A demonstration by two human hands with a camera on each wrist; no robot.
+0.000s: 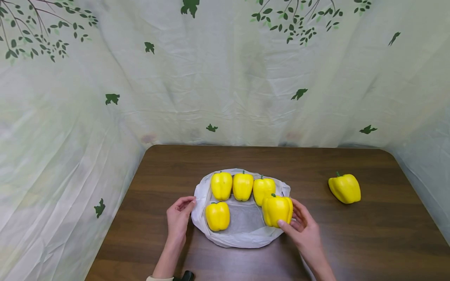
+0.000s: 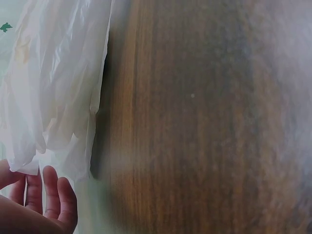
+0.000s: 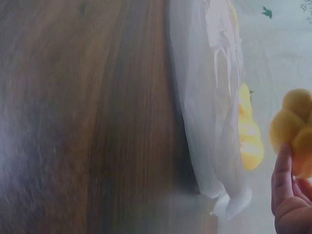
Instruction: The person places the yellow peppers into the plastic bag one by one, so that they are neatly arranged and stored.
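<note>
A white plastic bag [image 1: 246,240] stands on the table with its mouth spread wide. Inside it lie several yellow bell peppers [image 1: 222,186], three along the back and another yellow bell pepper [image 1: 218,216] at the front left. My left hand [image 1: 178,221] pinches the bag's left rim between thumb and fingers; the left wrist view shows the thin plastic [image 2: 63,83] hanging at those fingertips. Over the right part of the bag, my right hand [image 1: 306,231] grips one more yellow bell pepper [image 1: 277,210], stem up. From the right wrist camera, this held pepper [image 3: 287,127] appears raised beside the bag.
A single yellow bell pepper [image 1: 345,189] lies on the brown wooden table [image 1: 379,234], well to the right of the bag. Behind the table's back edge hangs a pale curtain [image 1: 239,78] printed with green leaves. It continues down the left and right sides.
</note>
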